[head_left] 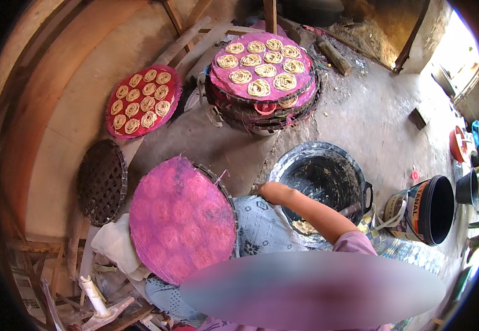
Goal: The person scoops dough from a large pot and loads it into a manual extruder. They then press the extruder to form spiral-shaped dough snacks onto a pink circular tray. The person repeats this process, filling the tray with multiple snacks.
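My right hand (271, 192) is bent down over my knee at the near rim of a black basin (351, 160); its fingers are hidden. My left hand does not show. A round woven tray covered with pink cloth (181, 220) lies tilted across my lap, bearing only faint round marks. Inside the basin, pale dough residue (304, 227) clings to the wall, and a short rod-like handle (351, 209) leans near its right side. The patterned blue-grey cloth (264, 223) over my leg separates tray and basin.
Beyond the basin stands a stack of trays (250, 105), its top cloth holding several coiled noodle nests (265, 70). Another red cloth-covered tray (124, 118) with similar nests leans at left, above a bare woven tray (101, 182). A bucket (399, 215) lies tilted at right.
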Tool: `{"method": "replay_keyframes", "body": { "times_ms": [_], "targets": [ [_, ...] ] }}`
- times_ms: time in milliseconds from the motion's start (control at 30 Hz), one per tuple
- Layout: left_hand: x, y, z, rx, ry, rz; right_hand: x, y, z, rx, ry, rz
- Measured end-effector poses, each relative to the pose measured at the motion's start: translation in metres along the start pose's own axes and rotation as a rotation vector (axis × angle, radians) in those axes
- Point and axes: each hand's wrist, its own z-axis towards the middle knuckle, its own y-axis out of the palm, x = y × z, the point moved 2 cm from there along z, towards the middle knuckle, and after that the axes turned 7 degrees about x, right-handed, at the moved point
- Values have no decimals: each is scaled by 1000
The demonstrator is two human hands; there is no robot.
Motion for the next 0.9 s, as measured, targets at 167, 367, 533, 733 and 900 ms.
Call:
{"method": "replay_keyframes", "body": {
  "times_ms": [167, 367, 533, 733, 900],
  "targets": [
    [7, 18, -2, -57, 15, -48, 27, 0, -56, 726, -156, 494],
    [42, 68, -20, -264, 67, -404, 16, -5, -165, 122, 487, -123],
    [58, 162, -102, -904, -256, -945, -101, -85, -159, 330, -284, 906],
    [-7, 254, -246, -1101, -1135, -1359, -256, -53, -149, -1150, -211, 2251],
    [-77, 205, -224, -680, -553, -172, -243, -63, -160, -822, 99, 2337]
  ]
}}
